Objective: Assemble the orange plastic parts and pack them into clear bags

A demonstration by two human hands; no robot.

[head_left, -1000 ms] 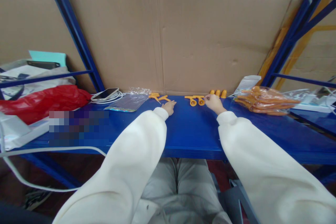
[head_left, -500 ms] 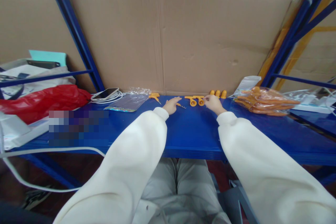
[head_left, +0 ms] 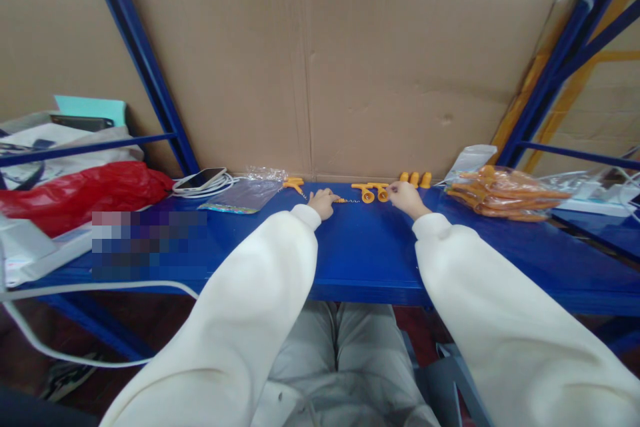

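Observation:
My left hand (head_left: 321, 203) is closed over the handle end of a corkscrew (head_left: 351, 201), whose metal spiral points right along the blue tabletop. My right hand (head_left: 407, 199) has its fingers pinched together beside two orange pieces with round, cup-like ends (head_left: 369, 195). Whatever lies between those fingertips is hidden. More orange corkscrew parts (head_left: 294, 183) with metal spirals lie left of my left hand. Behind my right hand stand three small orange caps (head_left: 415, 179) in a row.
A clear plastic bag of orange parts (head_left: 505, 193) lies at the right. To the left are a flat plastic bag (head_left: 245, 195), a phone (head_left: 203, 178) with a coiled white cable, and a red bag (head_left: 90, 193). Cardboard (head_left: 375, 80) walls off the back of the blue table (head_left: 367, 253).
My left hand's fingers have gone from stretched out to closed on the corkscrew, whose spiral has shifted slightly right. My right hand has stayed almost in place.

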